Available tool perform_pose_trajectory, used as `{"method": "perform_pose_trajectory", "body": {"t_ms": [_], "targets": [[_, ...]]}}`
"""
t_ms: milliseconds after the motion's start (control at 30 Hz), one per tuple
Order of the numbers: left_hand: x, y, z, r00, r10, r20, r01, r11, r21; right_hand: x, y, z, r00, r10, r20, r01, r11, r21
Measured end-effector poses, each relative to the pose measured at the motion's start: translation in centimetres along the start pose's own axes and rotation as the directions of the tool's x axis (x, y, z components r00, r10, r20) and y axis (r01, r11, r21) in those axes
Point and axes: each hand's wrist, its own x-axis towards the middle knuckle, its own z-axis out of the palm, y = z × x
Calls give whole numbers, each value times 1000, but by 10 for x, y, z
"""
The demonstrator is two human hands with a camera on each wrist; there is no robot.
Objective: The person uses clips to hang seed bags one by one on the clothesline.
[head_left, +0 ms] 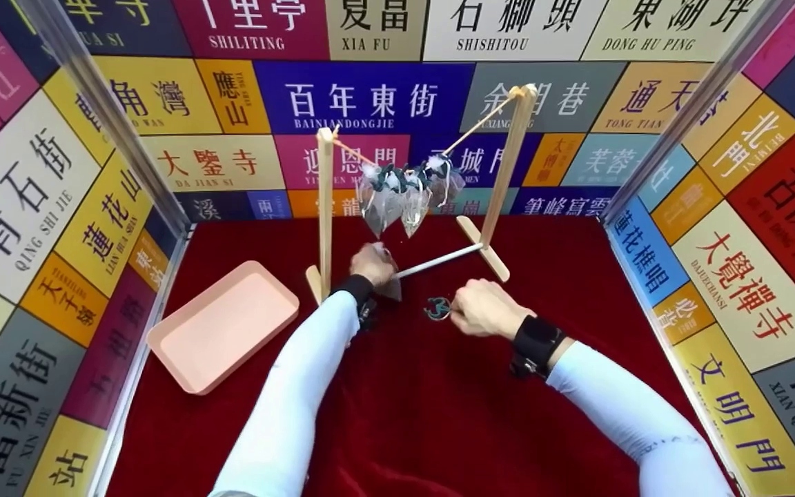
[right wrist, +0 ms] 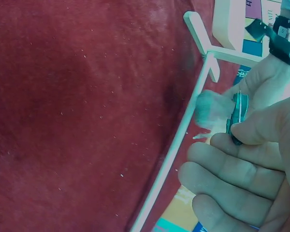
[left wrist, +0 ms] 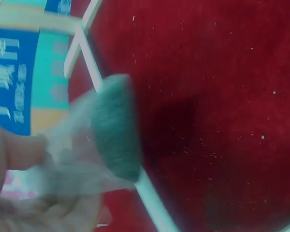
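Note:
In the head view my left hand (head_left: 372, 264) grips the upper part of a small clear plastic bag (head_left: 389, 290). The left wrist view shows dark grainy stuff at the bottom of this bag (left wrist: 117, 130), which hangs by the stand's white crossbar (left wrist: 154, 203). My right hand (head_left: 487, 308) pinches a looped dark green tie (head_left: 437, 308) between thumb and forefinger. Up close, in the right wrist view, the tie (right wrist: 238, 116) has a pale strip along it. Several clear bags (head_left: 413, 210) with green ties hang bunched on a string above my left hand.
A wooden stand with two posts (head_left: 326, 207) carries the string (head_left: 480, 124). At left lies a shallow pink tray (head_left: 225, 328) with nothing in it. Dark red cloth (head_left: 425, 414) covers the table, and panels with printed characters (head_left: 363, 96) surround it.

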Motion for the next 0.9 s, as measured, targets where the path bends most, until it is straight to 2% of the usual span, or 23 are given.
{"method": "perform_pose_trajectory", "body": {"t_ms": [33, 100, 133, 167, 200, 267, 333, 467, 567, 700, 767, 833, 900], "targets": [[-4, 5, -3, 997, 30, 66, -32, 999, 30, 1, 0, -3, 1000, -9, -8, 9, 1000, -2], [-35, 35, -29, 980, 81, 182, -98, 991, 90, 4, 2, -9, 1000, -20, -23, 20, 1000, -3], [-41, 41, -35, 969, 128, 211, -152, 983, 102, 5, 3, -13, 999, -26, -31, 26, 1000, -2], [-53, 49, -42, 961, 171, 218, -199, 973, 114, 6, 4, -17, 999, -27, -38, 27, 1000, -4], [-70, 66, -56, 956, 185, 230, -222, 964, 148, 7, 5, -21, 999, -24, -43, 24, 1000, -7], [-85, 78, -69, 930, 292, 224, -334, 924, 183, 10, 5, -32, 999, -7, -47, 6, 1000, -17], [-97, 89, -80, 900, 371, 227, -419, 882, 218, 12, 6, -43, 999, 23, -41, -24, 999, -29], [-115, 110, -106, 837, 488, 249, -547, 767, 337, 18, 5, -69, 997, 67, -36, -69, 997, -47], [-128, 128, -130, 793, 551, 261, -604, 651, 460, 23, 4, -90, 996, 69, -50, -71, 996, -50], [-146, 153, -166, 748, 600, 285, -623, 486, 613, 30, -1, -118, 992, 52, -115, -60, 996, -67], [-152, 164, -187, 731, 615, 296, -618, 413, 669, 35, -6, -132, 987, 45, -153, -57, 996, -74], [-158, 172, -208, 724, 627, 287, -603, 375, 704, 43, -11, -146, 984, 41, -173, -55, 995, -79], [-161, 178, -229, 710, 653, 262, -584, 340, 737, 52, -16, -160, 985, 42, -170, -56, 995, -78]]}}
